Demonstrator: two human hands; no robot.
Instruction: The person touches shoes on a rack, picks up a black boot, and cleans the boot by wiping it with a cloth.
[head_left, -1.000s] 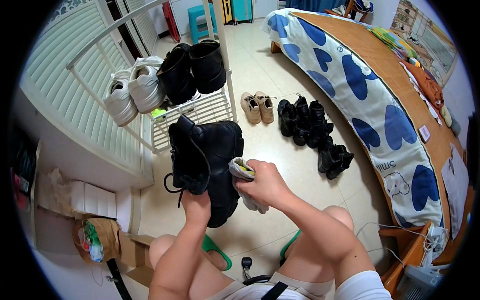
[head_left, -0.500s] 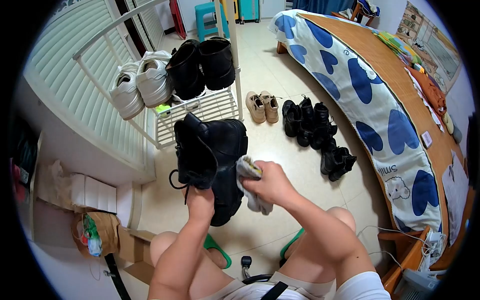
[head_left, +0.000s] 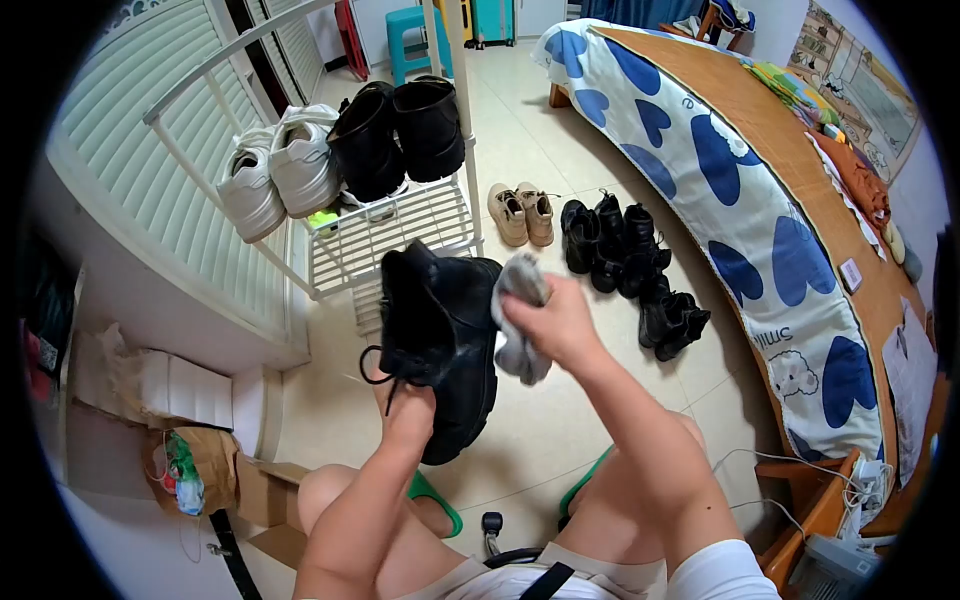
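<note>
My left hand (head_left: 408, 412) grips a black lace-up boot (head_left: 462, 340) by its front, near the laces, and holds it up off the floor. The boot's opening faces up and left, and a loose lace loop hangs by my wrist. Some of my left fingers are hidden behind the boot. In my right hand (head_left: 552, 318) a grey cloth (head_left: 520, 345) is bunched, fingers closed round it. The cloth is close to the boot's right side; whether they touch I cannot tell.
A white shoe rack (head_left: 395, 235) ahead carries white sneakers (head_left: 303, 160) and black shoes (head_left: 425, 130). Beige boots (head_left: 522, 213) and several black boots (head_left: 615, 245) stand on the floor. The bed (head_left: 735, 170) runs along the right; a cardboard box (head_left: 268, 490) lies at lower left.
The boot has tilted and shifted slightly right and down. My right hand has moved up and to the right with the cloth, away from the boot's side.
</note>
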